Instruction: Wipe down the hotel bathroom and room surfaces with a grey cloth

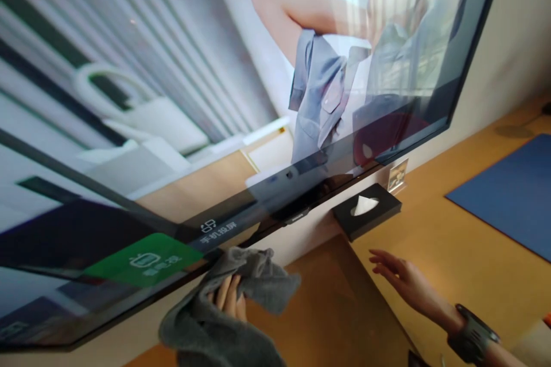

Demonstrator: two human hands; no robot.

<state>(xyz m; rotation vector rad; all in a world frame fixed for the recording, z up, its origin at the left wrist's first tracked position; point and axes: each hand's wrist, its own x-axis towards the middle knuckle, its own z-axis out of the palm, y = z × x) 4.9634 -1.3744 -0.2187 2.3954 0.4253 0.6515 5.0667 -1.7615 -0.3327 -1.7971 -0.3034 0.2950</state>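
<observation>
**Grey cloth at the screen's lower edge**

At bottom centre, the left hand [228, 298] is closed on a bunched grey cloth [224, 315], whose top fold touches the dark lower edge of the television [258, 69]. At lower right, the right hand [404, 278] hovers open, fingers spread, holding nothing, above bare wood of the table [456, 252]. Further up, a black tissue box [367, 210] sits just under the screen's edge. A blue mat [512, 195] lies at right, well apart.

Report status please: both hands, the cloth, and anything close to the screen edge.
Left hand shut on grey cloth, pressed at lower edge of TV screen. Right hand open, empty, over wooden counter. Black tissue box under screen.
</observation>
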